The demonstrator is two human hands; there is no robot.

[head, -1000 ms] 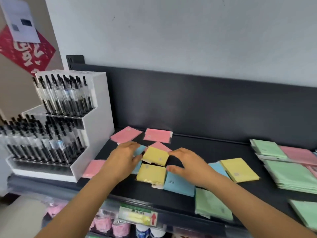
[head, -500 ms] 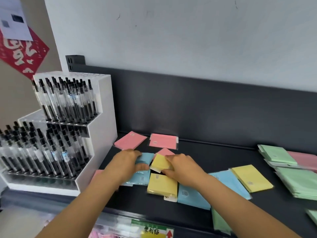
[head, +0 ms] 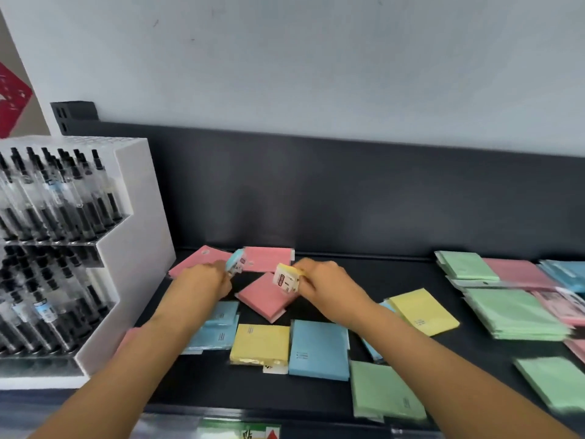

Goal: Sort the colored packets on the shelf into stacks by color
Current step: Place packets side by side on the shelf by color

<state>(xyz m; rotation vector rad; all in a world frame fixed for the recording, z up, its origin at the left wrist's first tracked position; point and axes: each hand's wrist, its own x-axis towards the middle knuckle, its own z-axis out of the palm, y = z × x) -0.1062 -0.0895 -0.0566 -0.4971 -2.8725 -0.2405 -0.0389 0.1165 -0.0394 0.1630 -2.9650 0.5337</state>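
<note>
The left hand is gripping a blue packet above the shelf. The right hand is pinching a yellow packet.

shelf-edge tag, green and white, at the bottom edge: one chinese character, likely 贴, partly cut off; a red upward arrow beside it.
yellow packet, pinched in the right hand: white back label with a red block and black marks, blurred, not legible.
blue packet, pinched in the left hand: white label, print blurred.
flat blue packet and flat yellow packet: small dark print lines, too small to read.
red paper sign, far left: pale pattern, unreadable.
</note>
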